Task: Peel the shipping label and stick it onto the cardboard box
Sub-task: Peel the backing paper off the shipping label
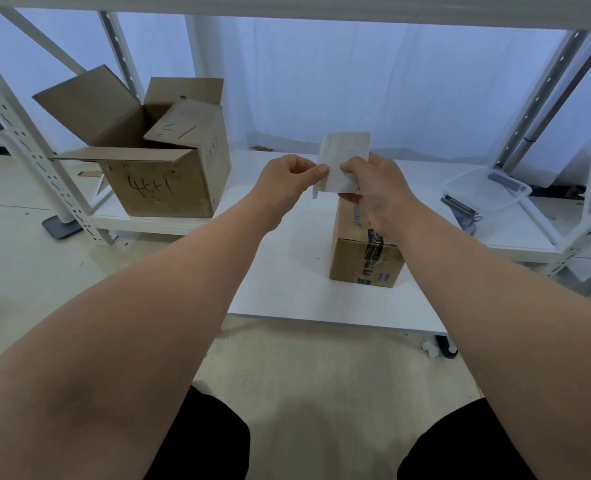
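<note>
White counter [287, 299] under shelving: shipping label [344, 157] held above the taped cardboard box [363, 258], left hand [287, 178] pinching its edge, right hand [373, 188] gripping the backing, likely to split them.

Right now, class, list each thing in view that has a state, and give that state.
Shipping label: held upright by both hands, above the box.
Left hand: pinching the label's left edge.
Right hand: gripping the label.
Small cardboard box: taped shut.
Large cardboard box: flaps open.
</note>
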Tool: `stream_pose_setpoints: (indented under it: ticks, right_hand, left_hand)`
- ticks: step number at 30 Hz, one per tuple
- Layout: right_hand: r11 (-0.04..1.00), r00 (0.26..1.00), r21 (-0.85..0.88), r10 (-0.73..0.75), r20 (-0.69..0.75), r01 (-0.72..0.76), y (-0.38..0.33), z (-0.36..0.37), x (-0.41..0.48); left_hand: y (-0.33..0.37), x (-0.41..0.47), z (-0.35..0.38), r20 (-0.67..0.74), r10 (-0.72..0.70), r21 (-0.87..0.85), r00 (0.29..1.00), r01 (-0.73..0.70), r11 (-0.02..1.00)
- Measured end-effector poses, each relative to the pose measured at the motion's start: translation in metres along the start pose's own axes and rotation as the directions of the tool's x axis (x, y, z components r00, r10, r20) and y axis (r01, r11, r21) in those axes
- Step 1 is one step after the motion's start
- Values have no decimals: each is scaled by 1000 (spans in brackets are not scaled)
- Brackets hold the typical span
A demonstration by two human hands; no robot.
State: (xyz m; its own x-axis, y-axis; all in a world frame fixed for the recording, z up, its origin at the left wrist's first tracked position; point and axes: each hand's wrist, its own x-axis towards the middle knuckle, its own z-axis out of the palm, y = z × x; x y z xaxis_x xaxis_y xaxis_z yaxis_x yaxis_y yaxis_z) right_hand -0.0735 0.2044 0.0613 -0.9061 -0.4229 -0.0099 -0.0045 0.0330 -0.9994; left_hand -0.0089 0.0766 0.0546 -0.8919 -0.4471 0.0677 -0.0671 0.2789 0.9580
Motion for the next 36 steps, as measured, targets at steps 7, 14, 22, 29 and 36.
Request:
stream_pose_setpoints:
  ticks: [7,14,22,29,36]
  right_hand:
    - [1000,1000,18,22,-20,-22,-2,0,0]
    - [998,997,-28,-53,59,54,-1,-1,-3]
    - [979,986,-144,-156,-54,147,0,2,-6]
    - [989,993,-116,-97,-67,89,3,-2,1]
    - [993,998,-105,-58,3,58,2,-2,-1]
  left_hand:
    - [2,-3,-3,45,-23,-34,999,24,999]
    - [4,-2,-4,-4,-25,-74,1000,25,997]
    - [6,-2,-9,-50,-9,-100,999,4,995]
    - [5,0,-13,-91,-17,-75,996,11,997]
    - [5,3,-13,-115,-16,-34,993,12,999]
